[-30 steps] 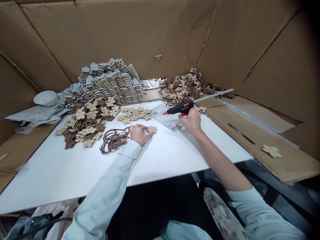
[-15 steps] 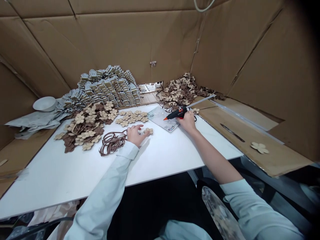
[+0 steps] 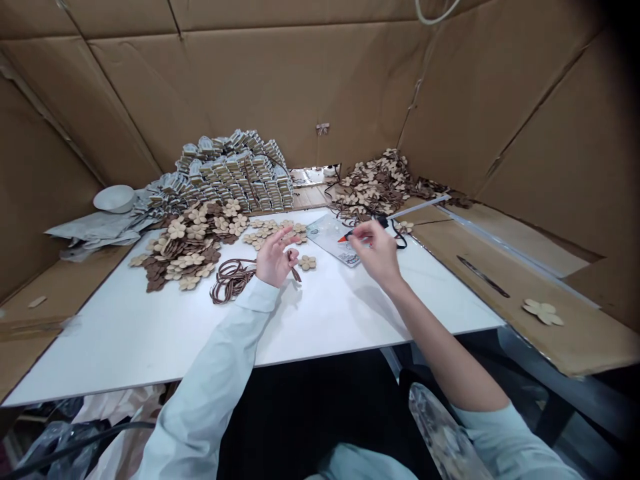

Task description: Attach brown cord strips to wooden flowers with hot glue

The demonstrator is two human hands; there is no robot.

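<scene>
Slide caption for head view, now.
Left hand pinching thin brown cord, right hand at orange-tipped black glue gun, over white tabletop.

Cream and brown flowers (image 3: 194, 243) pile on white tabletop (image 3: 170, 333).

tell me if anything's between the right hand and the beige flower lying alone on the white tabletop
The black glue gun's orange nozzle and a pale, flat printed sheet lie between the right hand and beige flower; past them, only bare tabletop shows.
</scene>
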